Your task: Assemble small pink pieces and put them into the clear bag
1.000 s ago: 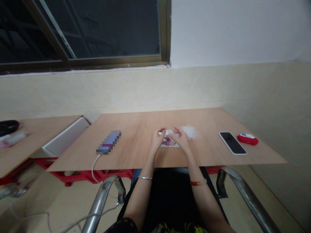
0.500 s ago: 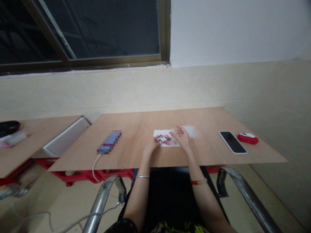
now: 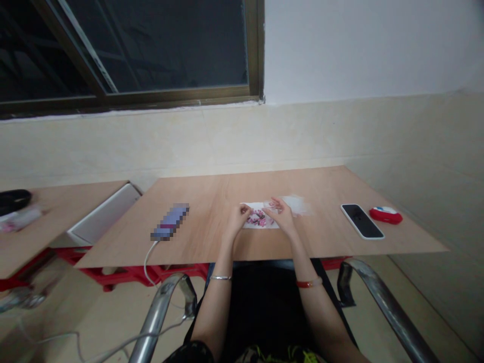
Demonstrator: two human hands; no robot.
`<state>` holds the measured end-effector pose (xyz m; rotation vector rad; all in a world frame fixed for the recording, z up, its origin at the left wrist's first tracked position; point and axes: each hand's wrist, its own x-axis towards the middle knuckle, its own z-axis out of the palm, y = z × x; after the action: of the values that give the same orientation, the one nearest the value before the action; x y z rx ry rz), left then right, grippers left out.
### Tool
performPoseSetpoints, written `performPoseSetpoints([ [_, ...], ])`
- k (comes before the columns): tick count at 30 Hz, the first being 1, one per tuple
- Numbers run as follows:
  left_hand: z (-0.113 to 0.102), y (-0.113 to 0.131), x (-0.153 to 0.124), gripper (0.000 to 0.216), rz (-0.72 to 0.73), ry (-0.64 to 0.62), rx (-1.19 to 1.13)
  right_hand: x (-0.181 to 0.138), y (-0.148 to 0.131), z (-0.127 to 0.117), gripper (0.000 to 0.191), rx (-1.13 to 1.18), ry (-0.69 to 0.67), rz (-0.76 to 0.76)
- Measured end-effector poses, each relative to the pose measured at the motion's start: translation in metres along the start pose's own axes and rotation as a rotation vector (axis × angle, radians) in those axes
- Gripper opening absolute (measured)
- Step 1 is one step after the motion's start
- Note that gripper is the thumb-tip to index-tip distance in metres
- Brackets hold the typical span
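A white card (image 3: 258, 220) printed with pink blossoms on dark twigs lies on the wooden table between my hands. My left hand (image 3: 238, 217) is over the card's left side, its thumb and fingertips curled together; whatever they pinch, if anything, is too small to make out. Over the card's right side, my right hand (image 3: 283, 217) has its thumb stretched toward the blossoms and its fingers apart from it. Thin clear plastic (image 3: 298, 205) with a whitish patch lies just beyond the right hand, partly behind its fingers.
A phone (image 3: 170, 222) with a blurred screen lies at the left, a white cable (image 3: 145, 262) hanging from it. At the right are a white-edged phone (image 3: 362, 221) and a red-and-white object (image 3: 385, 215). Metal armrests (image 3: 162, 312) flank me; a second table (image 3: 75, 194) stands left.
My left hand has risen from the card's lower left toward its upper left, its fingertips curling together. The right hand has shifted only slightly. The card seems to have moved a little right.
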<state>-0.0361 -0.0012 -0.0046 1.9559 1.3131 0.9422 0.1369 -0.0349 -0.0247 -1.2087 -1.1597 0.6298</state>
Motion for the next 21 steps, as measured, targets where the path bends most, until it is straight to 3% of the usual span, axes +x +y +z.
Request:
performPoseSetpoints([
  [4, -0.001, 0.032, 0.0, 0.026, 0.109, 0.069, -0.089, -0.003, -0.003, 0.006, 0.06, 0.03, -0.053, 0.029],
  [8, 0.003, 0.044, -0.003, 0.022, 0.155, 0.051, -0.035, -0.007, -0.01, 0.01, 0.057, 0.049, -0.091, 0.037],
  [17, 0.004, 0.036, -0.002, 0.024, 0.113, 0.055, -0.091, -0.004, -0.004, 0.007, 0.058, 0.045, -0.097, 0.015],
  [21, 0.002, 0.015, 0.001, 0.02, 0.007, 0.084, -0.03, -0.001, 0.001, 0.005, 0.059, 0.044, -0.069, 0.003],
])
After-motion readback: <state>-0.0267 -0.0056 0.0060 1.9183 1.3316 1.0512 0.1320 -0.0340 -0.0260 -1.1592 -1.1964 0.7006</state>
